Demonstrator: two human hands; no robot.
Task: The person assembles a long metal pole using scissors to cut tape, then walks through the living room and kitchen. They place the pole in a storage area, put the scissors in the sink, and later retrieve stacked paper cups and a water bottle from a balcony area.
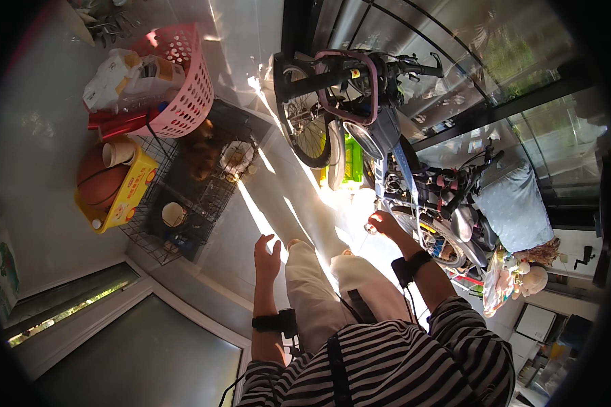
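My left hand (267, 255) is raised in front of my left leg, fingers apart and nothing in it. My right hand (385, 224) is closed around a small, pale, shiny thing (370, 228) whose kind I cannot make out in the glare. That hand is nearest to a bicycle wheel (448, 245) on the right. Both forearms wear black straps with small devices. My legs in cream trousers (311, 285) stand between the two hands, on a sunlit pale floor.
Bicycles stand along the window at the right, one with a small black-spoked wheel (307, 112). At the left, a wire cage (204, 227) holds a brown furry animal (200, 156). A pink basket (198, 88) and a yellow bin with a basketball (102, 178) rest on it.
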